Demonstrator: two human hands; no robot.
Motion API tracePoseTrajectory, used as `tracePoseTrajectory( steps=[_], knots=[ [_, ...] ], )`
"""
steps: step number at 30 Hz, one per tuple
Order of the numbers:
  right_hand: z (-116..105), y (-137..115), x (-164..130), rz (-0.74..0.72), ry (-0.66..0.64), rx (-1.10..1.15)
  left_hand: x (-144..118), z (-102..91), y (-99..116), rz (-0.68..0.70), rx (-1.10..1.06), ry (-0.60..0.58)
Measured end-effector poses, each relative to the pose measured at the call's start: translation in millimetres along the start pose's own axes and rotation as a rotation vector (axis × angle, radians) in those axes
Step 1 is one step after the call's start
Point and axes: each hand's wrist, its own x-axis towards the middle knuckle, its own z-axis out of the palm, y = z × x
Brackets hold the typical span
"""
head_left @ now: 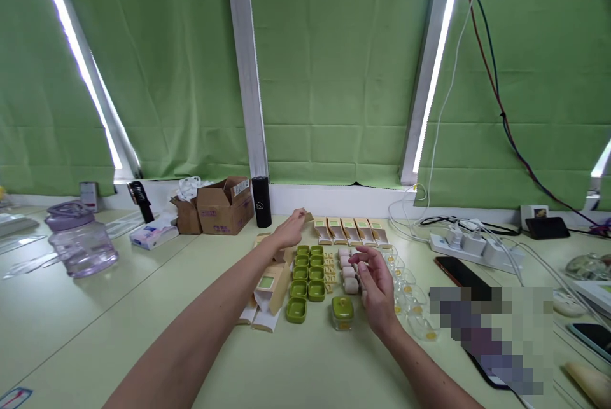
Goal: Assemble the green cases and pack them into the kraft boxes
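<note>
My left hand (290, 229) reaches to the far side of the table, its fingers closed on a small tan cardboard box (309, 217), mostly hidden by the hand. Right of it stands a row of similar boxes (350, 229). My right hand (377, 285) hovers half-curled, thumb and fingers apart, beside small whitish rolls (351, 285); nothing shows in it. Between the hands lie two columns of green square cups (296, 310) and small yellow pieces (329, 270). A clear container with a green lid (342, 308) stands nearest me. More open boxes (273, 285) lie beneath my left forearm.
Clear plastic containers (416, 307) line the right of my right hand. Farther right are a phone (463, 277) and a power strip (477, 251) with cables. Brown cartons (224, 212), a black cylinder (261, 202), a tissue pack (153, 234) and a purple-lidded jug (82, 247) stand left.
</note>
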Motion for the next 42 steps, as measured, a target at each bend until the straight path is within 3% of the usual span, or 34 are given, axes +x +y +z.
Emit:
tracePoseTrajectory(
  steps=[5, 9, 13, 19, 23, 28, 31, 37, 42],
  knots=[
    [-2, 1, 2, 0.001, 0.008, 0.008, -22, -14.2, 14, 0.046, -0.012, 0.070],
    [-2, 1, 4, 0.028, 0.018, 0.005, -59, -19.8, 38, 0.088, -0.007, 0.135],
    [1, -2, 7, 0.115, -0.034, 0.034, -105, -17.6, 67, 0.211, 0.102, 0.225],
    [6, 0, 17, 0.289, -0.023, 0.179, -162, -4.3, 98, 0.402, 0.180, 0.202],
    [4, 5, 22, 0.359, 0.059, 0.242, -175, 6.3, 101, 0.528, 0.189, 0.221],
    [3, -1, 20, 0.343, -0.022, 0.297, -179, 8.7, 100, 0.624, 0.270, 0.189],
    [2, -7, 18, 0.304, -0.032, 0.298, -183, 2.2, 103, 0.565, 0.171, 0.193],
    [5, -13, 13, 0.203, -0.032, 0.234, -162, -4.0, 110, 0.219, -0.203, 0.394],
    [8, -17, 7, 0.074, -0.071, 0.065, -133, 2.4, 113, 0.105, -0.384, 0.362]
  ],
)
